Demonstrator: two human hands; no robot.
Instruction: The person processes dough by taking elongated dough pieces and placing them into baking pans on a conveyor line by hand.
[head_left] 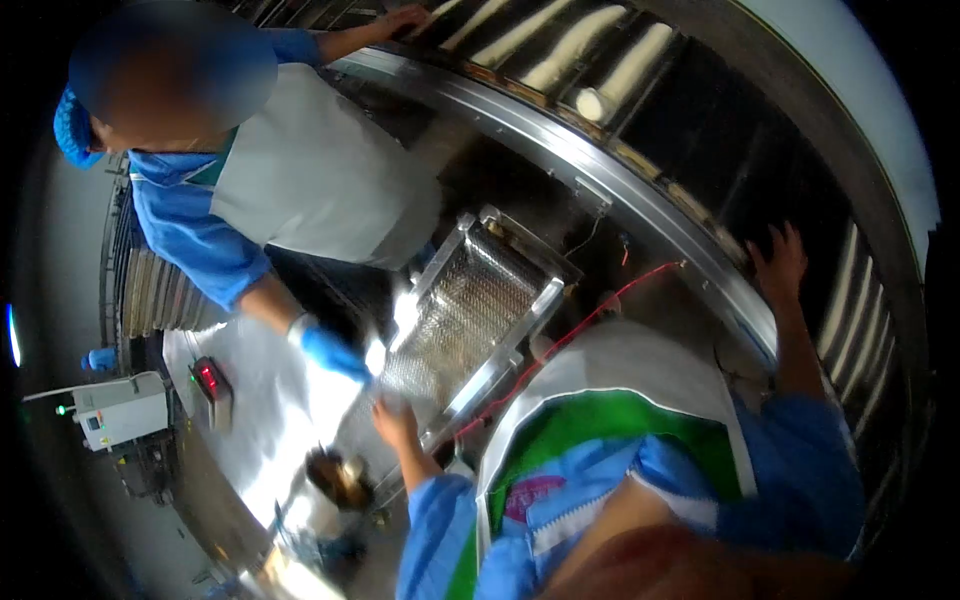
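My left hand (396, 422) is at the lower end of a metal mesh conveyor (470, 300), close to a co-worker's blue-gloved hand (334, 352) but apart from it. Motion blurs its fingers, and nothing can be made out in them. On the right, my right hand (782, 262) reaches over the edge of the dark trays beside the curved metal rail (640, 215), its fingers spread and holding nothing visible. Long pale strips (572, 48) lie in the dark trays at the top, and more pale strips (850, 300) lie below and right of my right hand.
A co-worker in a pale apron (320, 165) stands at upper left, the other hand (400, 20) at the trays. A device with red digits (210, 380) sits on a shiny metal table (270, 400). One red cord (590, 325) runs beside the conveyor. A white machine (122, 410) stands far left.
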